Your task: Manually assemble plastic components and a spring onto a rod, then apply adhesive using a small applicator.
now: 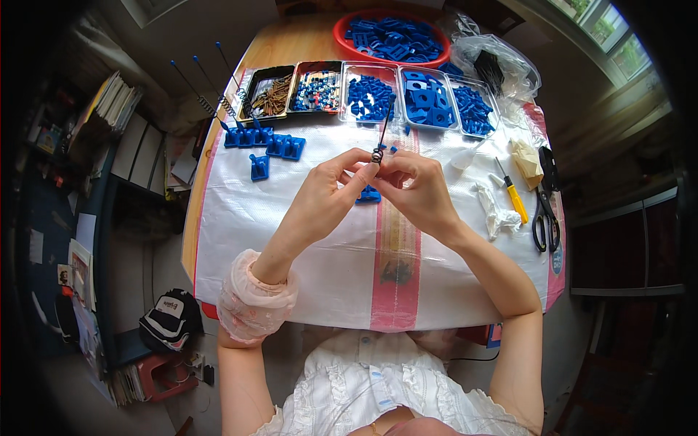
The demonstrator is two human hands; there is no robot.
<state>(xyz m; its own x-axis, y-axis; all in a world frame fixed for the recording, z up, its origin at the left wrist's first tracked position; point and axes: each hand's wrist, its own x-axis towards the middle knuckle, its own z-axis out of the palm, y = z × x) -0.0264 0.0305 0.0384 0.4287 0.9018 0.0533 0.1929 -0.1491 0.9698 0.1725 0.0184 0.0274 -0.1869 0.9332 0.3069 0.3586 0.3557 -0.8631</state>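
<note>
While both hands meet above the white woven table cover [291,240], the left hand [327,192] and right hand [414,190] pinch a thin black rod with a coiled spring end [381,139], tilted up. Just beneath lies a small blue plastic block [368,195]; clear trays of blue parts [407,98] sit beyond.

Single head-worn fisheye view, steeply down, close over the table [240,218].
</note>
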